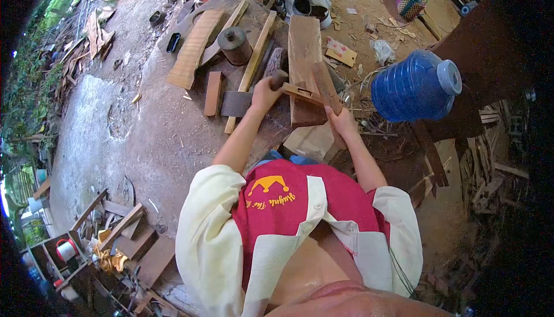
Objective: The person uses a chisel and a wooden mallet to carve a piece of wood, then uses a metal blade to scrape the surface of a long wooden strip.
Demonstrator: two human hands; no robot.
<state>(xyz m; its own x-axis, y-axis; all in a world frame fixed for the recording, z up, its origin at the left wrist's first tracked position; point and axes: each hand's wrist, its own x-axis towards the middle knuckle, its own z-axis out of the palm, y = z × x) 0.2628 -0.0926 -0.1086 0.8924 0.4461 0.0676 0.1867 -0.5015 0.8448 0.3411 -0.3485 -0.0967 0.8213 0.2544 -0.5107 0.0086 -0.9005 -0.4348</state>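
My left hand (265,96) is closed round a dark, rounded piece (279,78) that looks like a mallet head; its lower part is hidden in my fingers. Right beside it, a slotted wooden piece (301,93) runs across to a reddish-brown wooden bar (326,84), and the two meet at an angle. My right hand (344,122) grips the lower part of that bar. Both pieces lie over a thick wooden beam (304,43), which points away from me.
A large blue water jug (412,87) is on the right. At the left are a wide board (195,48), a rusty metal cylinder (235,45), long strips (258,51) and a small reddish block (213,93). A woven basket (410,0) stands far back. Wood scraps (138,242) lie lower left.
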